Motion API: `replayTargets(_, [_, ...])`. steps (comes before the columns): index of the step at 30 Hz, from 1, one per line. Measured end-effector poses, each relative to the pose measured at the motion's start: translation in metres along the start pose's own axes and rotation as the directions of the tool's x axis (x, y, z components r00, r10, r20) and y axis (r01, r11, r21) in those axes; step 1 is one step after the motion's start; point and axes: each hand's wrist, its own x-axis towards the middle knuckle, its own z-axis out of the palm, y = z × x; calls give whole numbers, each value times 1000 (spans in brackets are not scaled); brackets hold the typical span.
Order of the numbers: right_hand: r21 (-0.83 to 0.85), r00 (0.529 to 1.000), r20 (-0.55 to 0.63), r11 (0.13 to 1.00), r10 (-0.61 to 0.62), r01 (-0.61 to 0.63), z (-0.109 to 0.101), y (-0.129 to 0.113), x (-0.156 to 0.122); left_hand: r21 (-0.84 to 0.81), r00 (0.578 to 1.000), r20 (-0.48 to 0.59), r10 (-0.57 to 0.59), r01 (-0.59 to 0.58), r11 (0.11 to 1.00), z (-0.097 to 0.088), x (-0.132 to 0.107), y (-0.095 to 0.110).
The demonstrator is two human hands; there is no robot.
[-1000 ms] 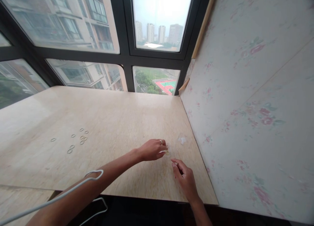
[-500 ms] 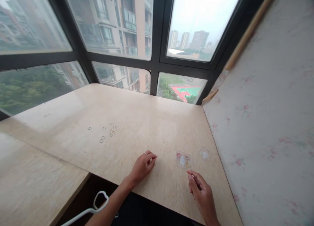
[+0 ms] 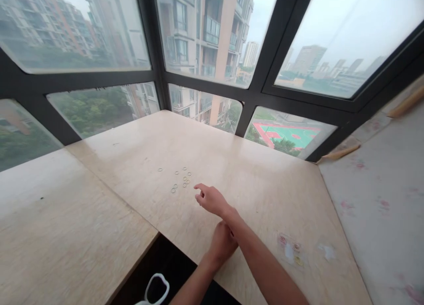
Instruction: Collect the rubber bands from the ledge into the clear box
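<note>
Several thin ring-shaped bands [image 3: 184,179] lie loosely grouped on the pale tabletop. My right hand [image 3: 212,200] is just right of them, index finger stretched towards them and thumb apart from it; nothing shows in its grip. My right forearm crosses over my left hand [image 3: 223,243], which rests low near the table's front edge with its fingers mostly hidden. To the right, a small clear compartment box [image 3: 289,249] holds red, pink and yellow bands and a white label-like patch. Beside it lies a clear piece with a white patch [image 3: 327,251], perhaps its lid or wrapping.
The tabletop [image 3: 139,163] runs back to dark-framed windows [image 3: 205,86]. A flowered wall [image 3: 380,207] borders it on the right. At the front is a dark gap [image 3: 179,256] with a white looped object [image 3: 158,287]. A small dark speck [image 3: 42,198] marks the left surface.
My right hand has swung left from beside the box, crossing over my left hand to the loose bands. The view has turned, shifting the box and bands to the right in the picture.
</note>
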Motion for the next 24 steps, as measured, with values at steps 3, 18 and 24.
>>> replayTargets(3, [-253, 993, 116, 967, 1, 29, 12, 2, 52, -12, 1000, -14, 3, -3, 1000, -3, 0, 4])
replayTargets(18, [-465, 946, 324, 874, 17, 143, 3, 31, 52, 40, 1000, 3, -21, 21, 999, -4, 1, 7])
replayTargets(24, [-383, 969, 201, 922, 142, -56, -22, 46, -12, -16, 998, -27, 50, -50, 999, -3, 2, 2])
